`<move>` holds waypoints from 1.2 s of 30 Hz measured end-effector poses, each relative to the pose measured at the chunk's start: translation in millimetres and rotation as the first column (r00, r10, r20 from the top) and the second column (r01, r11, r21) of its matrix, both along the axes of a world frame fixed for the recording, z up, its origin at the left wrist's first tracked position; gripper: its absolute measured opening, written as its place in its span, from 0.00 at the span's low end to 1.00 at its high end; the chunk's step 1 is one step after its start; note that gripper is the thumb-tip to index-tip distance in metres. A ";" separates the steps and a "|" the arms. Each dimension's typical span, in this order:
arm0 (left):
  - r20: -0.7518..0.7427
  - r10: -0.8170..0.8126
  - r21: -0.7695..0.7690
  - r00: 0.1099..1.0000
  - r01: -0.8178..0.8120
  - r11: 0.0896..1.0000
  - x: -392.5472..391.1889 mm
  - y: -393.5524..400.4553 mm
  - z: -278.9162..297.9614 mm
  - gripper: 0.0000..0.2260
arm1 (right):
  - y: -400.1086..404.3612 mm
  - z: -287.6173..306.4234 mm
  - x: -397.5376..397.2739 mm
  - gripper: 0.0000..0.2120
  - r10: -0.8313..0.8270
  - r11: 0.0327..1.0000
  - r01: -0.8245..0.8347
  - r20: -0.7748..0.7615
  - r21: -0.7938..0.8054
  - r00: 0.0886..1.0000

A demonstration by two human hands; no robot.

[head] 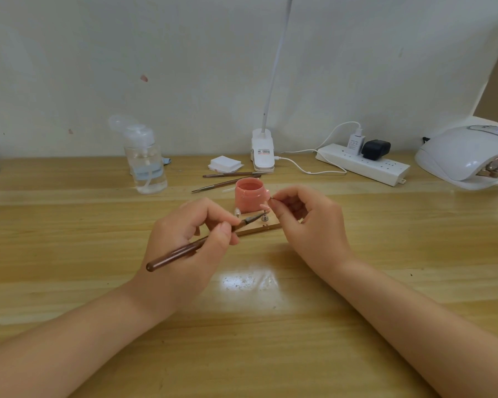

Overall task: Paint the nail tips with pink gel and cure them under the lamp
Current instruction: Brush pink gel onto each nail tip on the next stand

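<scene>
Pink gel fills the open jar [249, 195], which stands on the wooden table [357, 225] just beyond the two hands. The left hand [189, 239] holds a brown brush [184, 249]; thumb and fingers are closed around its handle, and the bristle end points right toward a small wooden stand [260, 227] in front of the jar. The right hand [308, 222] pinches something very small between thumb and forefinger, near the jar's right side; it is too small to say what it is. Its other fingers are curled.

Far right, the white curing lamp [466, 156] sits on the table, with some pinkish nail tips [496, 170] inside its opening. Two more brushes [227, 179] lie behind the jar. A clear pump bottle [147, 165] stands far left, a clip lamp [262, 152] in the middle, and a white power strip [362, 165] to its right.
</scene>
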State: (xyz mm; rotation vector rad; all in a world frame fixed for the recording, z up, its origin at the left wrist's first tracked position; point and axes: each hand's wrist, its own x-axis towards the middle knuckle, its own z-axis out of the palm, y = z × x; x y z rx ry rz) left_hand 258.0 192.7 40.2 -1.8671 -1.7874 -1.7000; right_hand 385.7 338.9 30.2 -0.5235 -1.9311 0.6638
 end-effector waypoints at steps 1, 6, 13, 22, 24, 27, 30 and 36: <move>0.035 -0.006 0.012 0.999 0.006 1.000 -0.3 0.6 -0.1 0.07 | -0.1 0.3 0.1 0.02 -0.002 1.000 0.002 0.001 -0.013 1.000; 0.357 0.000 0.059 0.934 -0.022 0.998 -10.7 11.3 -5.5 0.06 | -0.5 1.2 0.0 0.03 0.004 0.995 -0.004 0.000 -0.096 1.000; 0.607 0.050 0.001 0.793 -0.063 0.998 -28.0 23.9 -19.4 0.05 | -0.5 8.8 3.3 0.04 0.015 0.974 -0.014 0.000 -0.227 1.000; 0.668 0.075 -0.016 0.740 -0.086 0.996 -29.4 27.7 -17.4 0.06 | 6.7 32.3 3.2 0.09 -0.019 0.978 0.034 0.072 -0.206 0.997; 0.655 0.082 -0.025 0.751 -0.087 0.996 -27.7 27.4 -16.7 0.06 | 4.3 31.0 -1.3 0.10 -0.026 0.988 0.046 0.137 -0.145 0.990; 0.619 0.082 -0.028 0.781 -0.082 0.996 -25.3 26.7 -16.9 0.06 | 2.1 27.3 -9.9 0.11 -0.019 0.994 0.043 0.233 -0.099 0.972; 0.606 0.083 -0.026 0.791 -0.084 0.996 -25.0 25.7 -16.6 0.06 | 1.1 22.9 -18.0 0.13 -0.064 0.997 0.071 0.322 -0.010 0.945; 0.616 0.077 -0.018 0.784 -0.084 0.996 -24.6 26.1 -16.1 0.06 | -4.6 5.0 -24.3 0.12 -0.245 0.963 0.182 0.359 0.200 0.901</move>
